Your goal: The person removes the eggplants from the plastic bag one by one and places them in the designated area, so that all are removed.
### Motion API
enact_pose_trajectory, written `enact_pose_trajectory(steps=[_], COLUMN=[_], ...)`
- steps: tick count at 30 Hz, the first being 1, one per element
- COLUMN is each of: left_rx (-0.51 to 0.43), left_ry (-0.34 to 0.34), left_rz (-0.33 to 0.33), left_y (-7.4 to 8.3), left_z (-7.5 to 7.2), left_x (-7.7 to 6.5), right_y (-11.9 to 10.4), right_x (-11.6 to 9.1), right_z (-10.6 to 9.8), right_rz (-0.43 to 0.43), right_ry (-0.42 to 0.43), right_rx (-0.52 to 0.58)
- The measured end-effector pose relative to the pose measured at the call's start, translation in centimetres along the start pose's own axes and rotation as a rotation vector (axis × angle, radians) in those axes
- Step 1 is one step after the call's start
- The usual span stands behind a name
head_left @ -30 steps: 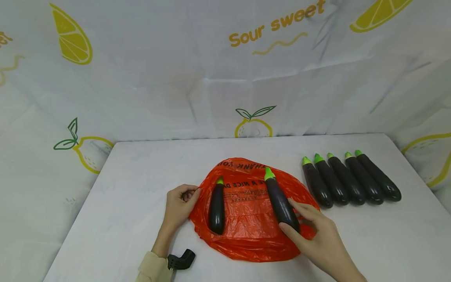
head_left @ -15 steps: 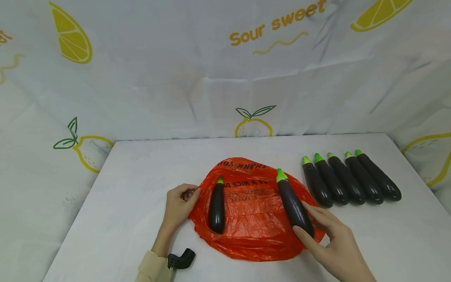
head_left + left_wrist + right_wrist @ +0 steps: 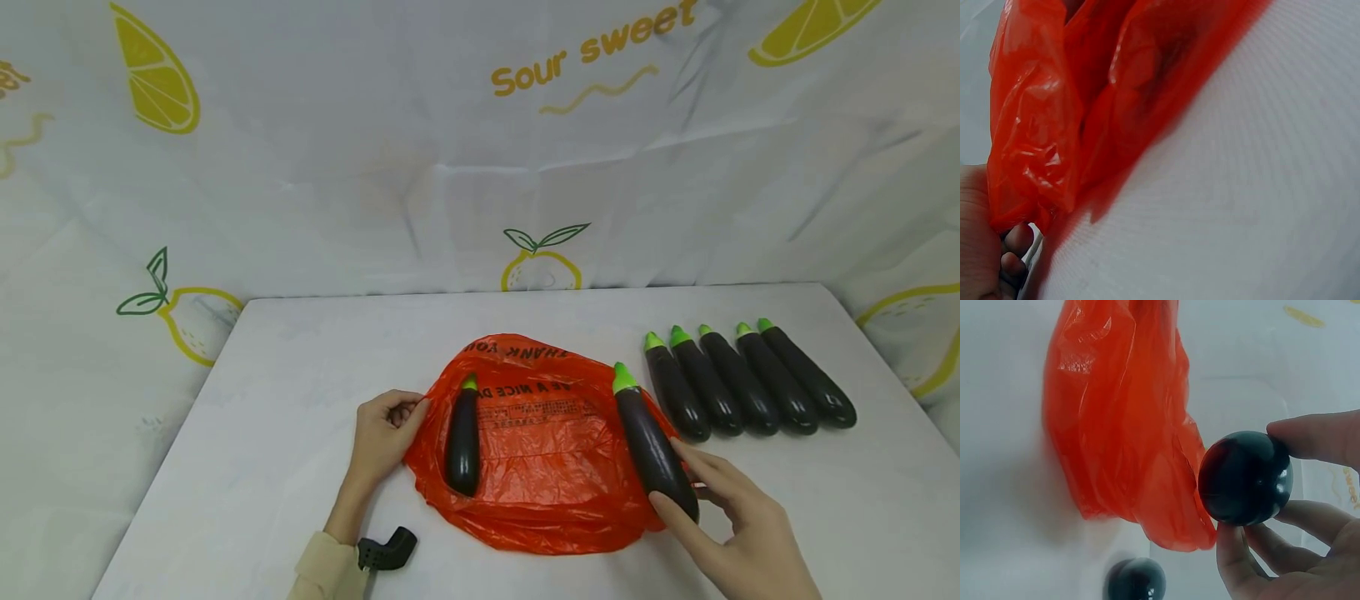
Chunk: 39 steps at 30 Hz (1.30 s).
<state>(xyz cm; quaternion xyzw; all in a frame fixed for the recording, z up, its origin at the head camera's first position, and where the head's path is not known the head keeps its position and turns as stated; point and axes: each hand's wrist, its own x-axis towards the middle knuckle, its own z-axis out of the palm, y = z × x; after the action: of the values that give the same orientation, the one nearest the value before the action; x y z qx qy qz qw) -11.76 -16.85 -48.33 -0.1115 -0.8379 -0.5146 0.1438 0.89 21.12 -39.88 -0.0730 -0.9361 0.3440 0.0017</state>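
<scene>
My left hand pinches the left edge of an open red plastic bag with black printing. In the left wrist view the gathered bag edge runs into the thumb and curled fingers. One dark purple eggplant with a green tip lies inside the bag at its left. My right hand holds another eggplant near its rounded end, at the bag's right side, green tip pointing away. In the right wrist view, thumb and fingers grip that eggplant's round end beside the bag.
Several more eggplants lie side by side on the white table, to the right of the bag. A black wrist mount sticks out from the left sleeve. Behind the table hangs a white lemon-print cloth.
My right hand has moved to the right and slightly nearer with its eggplant, from over the bag's middle right to its right rim. The left hand stays on the bag edge.
</scene>
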Motion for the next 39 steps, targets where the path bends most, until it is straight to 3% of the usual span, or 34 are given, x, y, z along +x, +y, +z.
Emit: enact_pose_trajectory(steps=[18,28,35,39], left_rx=[0.003,0.003,0.009,0.012], left_ry=[0.008,0.008,0.008,0.008], left_rz=[-0.008,-0.009,-0.011,-0.011], left_y=[-0.1,-0.2,-0.3,-0.3], left_z=[0.1,0.0,0.0,0.0], left_x=[0.0,-0.1,-0.1,-0.2], right_y=[2.9,5.3,6.8,7.4], right_x=[-1.7,-2.3,-2.3,-2.2], right_z=[-1.4,-0.6,-0.7,-1.0], right_rz=[0.081,0.143,0.176,0.217], right_ry=[0.109,0.157,0.117,0.053], right_rx=[-0.056,-0.078,-0.107,-0.119])
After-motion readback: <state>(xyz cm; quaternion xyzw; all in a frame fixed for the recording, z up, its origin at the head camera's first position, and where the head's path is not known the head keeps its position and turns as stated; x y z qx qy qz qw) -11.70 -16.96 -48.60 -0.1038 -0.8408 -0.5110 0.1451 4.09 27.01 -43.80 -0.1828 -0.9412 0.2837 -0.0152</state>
